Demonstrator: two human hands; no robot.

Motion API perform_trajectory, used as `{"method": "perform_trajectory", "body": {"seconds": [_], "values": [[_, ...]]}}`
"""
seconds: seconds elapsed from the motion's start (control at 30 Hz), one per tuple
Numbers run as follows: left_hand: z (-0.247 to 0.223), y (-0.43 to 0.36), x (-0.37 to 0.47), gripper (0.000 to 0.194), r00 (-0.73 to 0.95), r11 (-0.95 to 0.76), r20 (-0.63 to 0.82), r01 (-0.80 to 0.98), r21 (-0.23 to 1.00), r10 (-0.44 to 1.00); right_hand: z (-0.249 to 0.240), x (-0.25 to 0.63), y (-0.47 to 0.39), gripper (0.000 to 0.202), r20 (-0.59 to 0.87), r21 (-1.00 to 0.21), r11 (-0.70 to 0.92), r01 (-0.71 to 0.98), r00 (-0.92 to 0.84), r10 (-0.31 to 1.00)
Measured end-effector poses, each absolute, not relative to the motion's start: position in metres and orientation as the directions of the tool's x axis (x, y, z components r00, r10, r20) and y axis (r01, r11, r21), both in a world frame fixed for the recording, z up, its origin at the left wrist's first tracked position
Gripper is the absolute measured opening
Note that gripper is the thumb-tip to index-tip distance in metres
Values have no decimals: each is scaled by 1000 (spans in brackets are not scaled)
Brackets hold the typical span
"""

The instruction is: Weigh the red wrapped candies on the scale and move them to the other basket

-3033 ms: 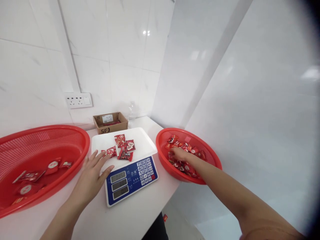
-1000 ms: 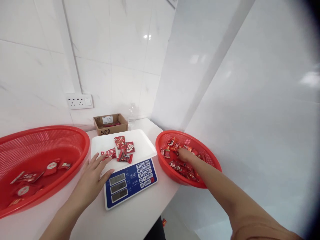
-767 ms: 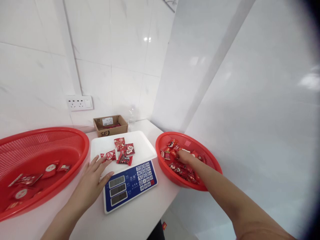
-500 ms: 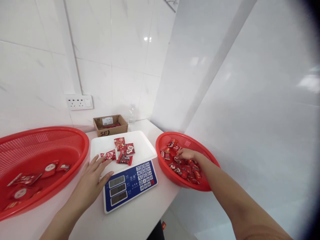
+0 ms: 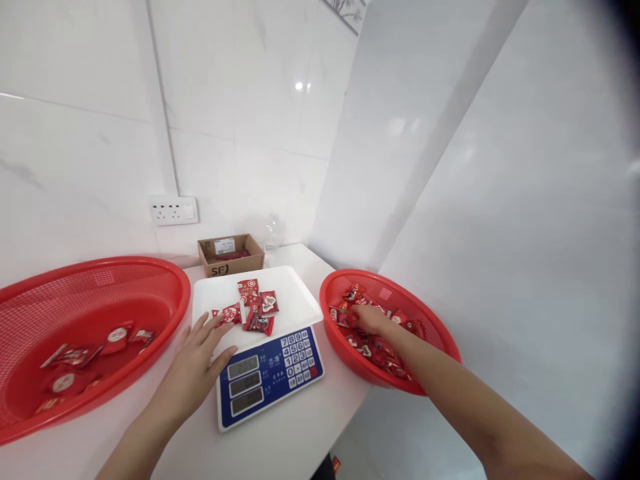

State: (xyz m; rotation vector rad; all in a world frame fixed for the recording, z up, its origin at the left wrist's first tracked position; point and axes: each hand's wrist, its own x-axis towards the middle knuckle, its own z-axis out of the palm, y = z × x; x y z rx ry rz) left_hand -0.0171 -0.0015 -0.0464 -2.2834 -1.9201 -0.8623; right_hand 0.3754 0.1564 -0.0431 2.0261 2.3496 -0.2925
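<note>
My left hand [image 5: 200,357] rests at the left front of a digital scale [image 5: 270,379], fingers spread over the edge of its white pan [image 5: 295,300]. Its fingertips are close to a red candy packet [image 5: 230,313]; whether they touch it I cannot tell. Several other small red packets [image 5: 260,322] lie together on the pan. My right hand [image 5: 369,319] reaches down into the right red basket [image 5: 345,357], among many small red wrapped candies [image 5: 385,357]. Its fingers are bent downward, the tips hidden among the wrappers, so what they hold does not show.
A larger red basket [image 5: 180,313] with several red packets stands at the left. Behind the scale are an open cardboard box [image 5: 225,268] and a clear plastic bottle [image 5: 273,233]. Walls close in the back and right; a wall socket [image 5: 173,211] is above the table.
My right hand has shifted toward the left side within the right basket, among the candies. The left hand keeps its place at the pan. The view has turned slightly left.
</note>
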Motion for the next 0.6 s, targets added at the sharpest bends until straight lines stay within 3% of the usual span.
{"method": "perform_trajectory", "body": {"seconds": [0.1,0.33,0.5,0.6], "values": [[-43,-4,-15,43,83,-228,408,919,321,909,-22,372,160,10,-47,-158,128,979,-137,989],[-38,-10,-12,39,76,-233,415,911,341,906,22,301,142,26,182,-382,294,876,-240,954],[-34,-12,-12,39,82,-242,414,904,352,907,15,238,119,17,128,-574,425,699,-436,891],[-33,-12,-12,38,74,-242,420,900,364,905,8,218,117,21,107,-592,428,683,-459,882]]}}
